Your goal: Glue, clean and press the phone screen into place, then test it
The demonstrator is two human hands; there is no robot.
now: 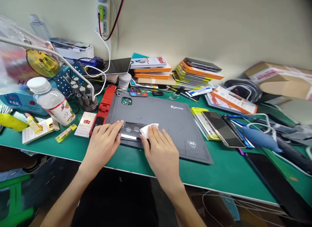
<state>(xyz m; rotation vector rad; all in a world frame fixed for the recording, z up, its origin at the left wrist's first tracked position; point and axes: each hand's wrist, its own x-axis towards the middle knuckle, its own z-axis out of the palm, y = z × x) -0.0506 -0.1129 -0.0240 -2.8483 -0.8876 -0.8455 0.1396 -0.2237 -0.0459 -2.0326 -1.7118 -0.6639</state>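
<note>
A dark, glossy phone screen [130,129] with two pale round marks lies crosswise at the front of the grey work mat [168,123]. Whether it is a bare panel or a whole phone cannot be made out. My left hand [104,142] grips its left end, fingers together. In my right hand [162,149], a white wipe [145,130] is pressed under the fingers against the screen's right end, which the hand hides. Beside my left hand stands a red tool with a black-and-red clamp part [104,105], partly covered by the fingers.
Small screws or parts lie in a tray [126,101] at the mat's upper left. To the left stand a white-capped bottle [55,103], a screwdriver holder [85,98] and a cigarette pack [85,124]. Phones [223,127] and cables lie right; stacked boxes [152,71] line the wall.
</note>
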